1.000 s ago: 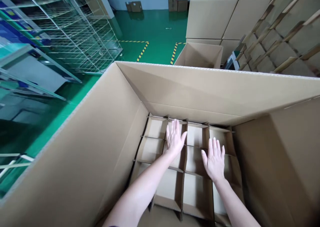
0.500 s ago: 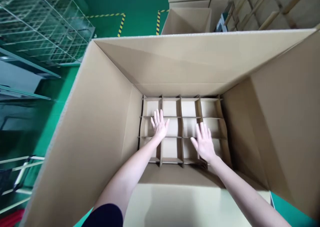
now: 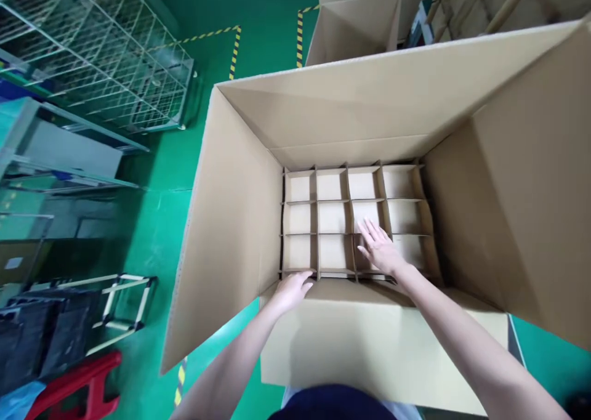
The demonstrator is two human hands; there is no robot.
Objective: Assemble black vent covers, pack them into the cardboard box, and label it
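Observation:
A large open cardboard box point(image 3: 231, 223) stands on the green floor with its flaps raised. At its bottom sits a cardboard divider grid point(image 3: 332, 201) of several empty cells. My right hand point(image 3: 379, 247) lies open and flat on the grid's near right cells, fingers stretched out. My left hand point(image 3: 292, 289) rests on the near edge of the box by the grid's near left corner, with the fingers curled over the edge. Neither hand holds a loose object.
A wire rack point(image 3: 96, 56) and metal shelving point(image 3: 55, 155) stand at the left. A red stool point(image 3: 78, 386) and a black frame point(image 3: 69, 315) sit at lower left. Another open carton point(image 3: 355, 26) and stacked boxes point(image 3: 480, 1) are behind the big box. Yellow-black floor tape point(image 3: 233, 53) runs nearby.
My left hand has drawn back from the grid's cells to the box's near edge. My right hand has stayed on the grid. The view has pulled back and higher.

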